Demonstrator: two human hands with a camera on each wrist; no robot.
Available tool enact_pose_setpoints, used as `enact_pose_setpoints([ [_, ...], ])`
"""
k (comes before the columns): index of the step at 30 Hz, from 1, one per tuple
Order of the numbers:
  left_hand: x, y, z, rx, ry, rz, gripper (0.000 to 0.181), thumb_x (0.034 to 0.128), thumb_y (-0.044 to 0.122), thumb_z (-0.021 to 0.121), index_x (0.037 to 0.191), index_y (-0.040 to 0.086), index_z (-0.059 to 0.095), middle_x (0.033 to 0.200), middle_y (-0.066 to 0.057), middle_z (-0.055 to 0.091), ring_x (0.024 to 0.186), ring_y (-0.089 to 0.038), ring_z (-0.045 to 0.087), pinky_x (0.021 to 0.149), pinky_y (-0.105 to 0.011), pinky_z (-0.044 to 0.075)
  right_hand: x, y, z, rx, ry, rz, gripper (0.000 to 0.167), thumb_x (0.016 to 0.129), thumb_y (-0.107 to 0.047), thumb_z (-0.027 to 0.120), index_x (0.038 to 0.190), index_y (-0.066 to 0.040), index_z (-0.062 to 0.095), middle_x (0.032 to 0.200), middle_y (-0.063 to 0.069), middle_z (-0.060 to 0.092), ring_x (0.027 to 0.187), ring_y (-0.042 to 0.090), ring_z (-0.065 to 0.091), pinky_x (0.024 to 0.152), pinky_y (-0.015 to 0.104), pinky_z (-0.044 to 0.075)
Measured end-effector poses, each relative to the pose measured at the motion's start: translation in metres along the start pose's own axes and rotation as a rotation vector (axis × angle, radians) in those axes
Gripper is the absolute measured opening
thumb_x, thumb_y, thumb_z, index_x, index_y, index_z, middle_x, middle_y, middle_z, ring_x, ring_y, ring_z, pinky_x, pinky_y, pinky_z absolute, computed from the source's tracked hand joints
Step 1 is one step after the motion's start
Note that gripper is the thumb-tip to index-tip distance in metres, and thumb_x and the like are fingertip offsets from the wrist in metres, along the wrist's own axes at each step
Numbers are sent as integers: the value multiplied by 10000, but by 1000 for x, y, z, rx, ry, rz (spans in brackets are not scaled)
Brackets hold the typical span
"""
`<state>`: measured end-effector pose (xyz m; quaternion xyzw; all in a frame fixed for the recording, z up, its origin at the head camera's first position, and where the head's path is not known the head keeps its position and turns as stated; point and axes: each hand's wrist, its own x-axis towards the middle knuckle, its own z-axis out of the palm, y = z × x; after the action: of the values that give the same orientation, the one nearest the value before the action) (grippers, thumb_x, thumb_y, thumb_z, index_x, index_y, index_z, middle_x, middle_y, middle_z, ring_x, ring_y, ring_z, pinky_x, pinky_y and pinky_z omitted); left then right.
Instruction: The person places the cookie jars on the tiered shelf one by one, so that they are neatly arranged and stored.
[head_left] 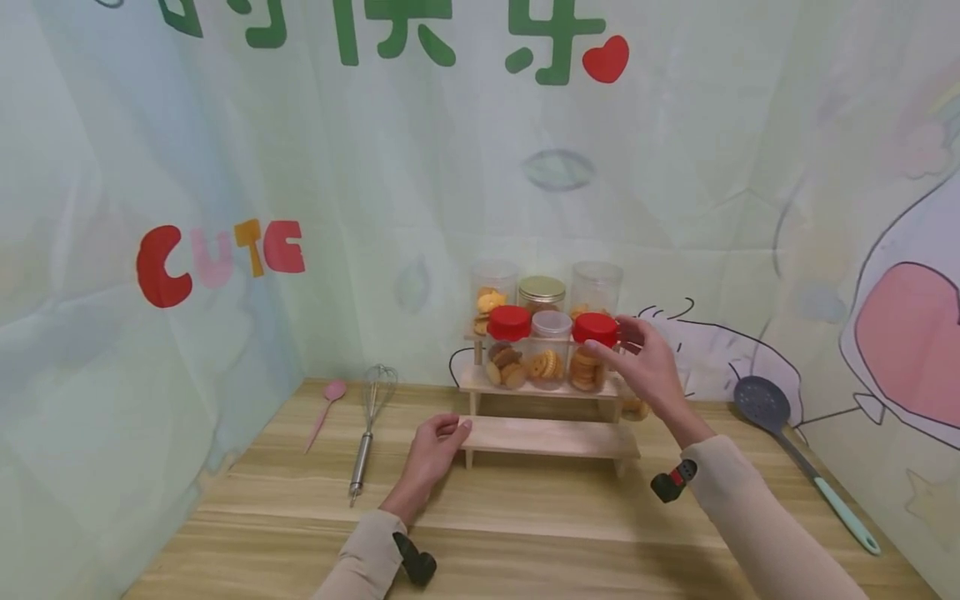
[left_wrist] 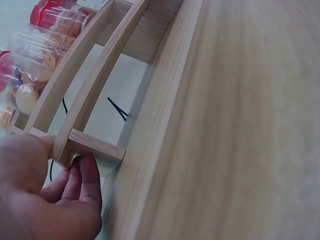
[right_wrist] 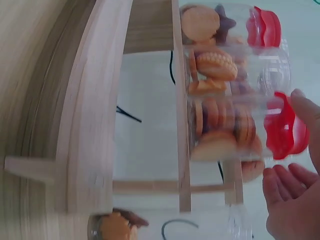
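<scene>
A tiered wooden shelf (head_left: 551,436) stands on the table, with jars of cookies on its upper two tiers. My left hand (head_left: 435,450) pinches the left end of its lowest board, thumb on top and fingers beneath. On the middle tier are a red-lidded jar (head_left: 507,354), a clear-lidded jar (head_left: 550,354) and another red-lidded jar (head_left: 588,362) at the right. Around that right jar's lid (right_wrist: 287,127) my right hand (head_left: 651,367) is spread. Its thumb is close to the lid, and the fingers show a gap from it in the right wrist view.
Behind, the top tier holds a gold-lidded jar (head_left: 542,290) between two clear jars. Another jar (head_left: 634,407) stands right of the shelf. A pink spoon (head_left: 325,412) and a whisk (head_left: 366,442) lie left, a grey skimmer (head_left: 787,433) right. A printed curtain (head_left: 420,167) hangs behind.
</scene>
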<state>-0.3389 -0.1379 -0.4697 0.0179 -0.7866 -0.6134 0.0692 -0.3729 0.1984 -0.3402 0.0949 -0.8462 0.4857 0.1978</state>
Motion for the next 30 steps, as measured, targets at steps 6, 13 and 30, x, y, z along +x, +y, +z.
enact_pose_setpoints([
  [6, 1, 0, 0, 1, -2, -9, 523, 1082, 338, 682, 1437, -40, 613, 1372, -241, 680, 1233, -328, 688, 1001, -418, 627, -4, 13, -19, -10, 17, -23, 820, 966, -523, 800, 1570, -62, 494, 1561, 200, 578, 1437, 401, 558, 1250, 599, 431],
  [13, 1, 0, 0, 11, -7, -1, 528, 1087, 344, 673, 1447, -37, 607, 1388, -241, 673, 1270, -344, 670, 1043, -459, 607, -6, 30, -41, -54, 78, -34, 619, 1064, -361, 712, 1551, -29, 520, 1524, 242, 604, 1413, 422, 588, 1219, 582, 460],
  [30, 1, -3, 1, 6, -4, 2, 529, 1085, 340, 677, 1434, -53, 610, 1388, -254, 673, 1277, -360, 667, 1041, -456, 610, 2, 82, -75, -140, 140, 238, 645, 1095, -271, 649, 1599, 53, 412, 1611, 324, 479, 1502, 500, 463, 1248, 614, 416],
])
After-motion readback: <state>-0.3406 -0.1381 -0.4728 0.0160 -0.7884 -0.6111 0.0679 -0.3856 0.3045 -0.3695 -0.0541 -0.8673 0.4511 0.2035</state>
